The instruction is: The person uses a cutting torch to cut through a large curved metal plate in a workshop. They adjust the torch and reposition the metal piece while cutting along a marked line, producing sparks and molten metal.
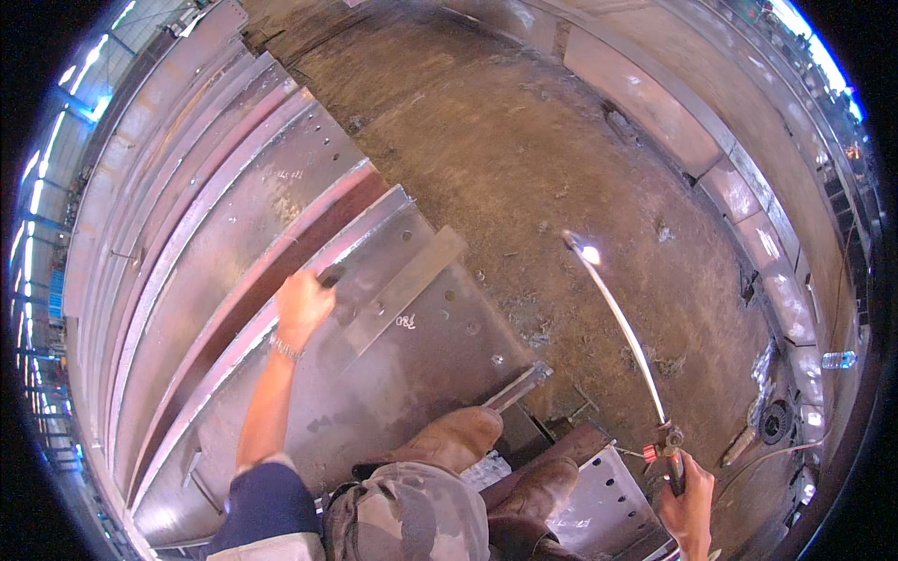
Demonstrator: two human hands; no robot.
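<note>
Right hand (690, 498) clamps a long silver metal torch (637, 348), prob keeping heat away; left hand (304, 303) curled, can't tell round what.

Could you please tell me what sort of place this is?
Probably a steel fabrication workshop: rows of drilled steel I-beams, a gas torch with a bright glow near its tip, and a black spool.

Your right grip (687, 496) is holding a long metal torch (634, 338), its tip glowing white over the brown floor (486, 168). Your left grip (304, 306) is clasping a small dark object (330, 276) near a flat metal bar (412, 288), which is lying on a broad steel plate (374, 397).
</note>
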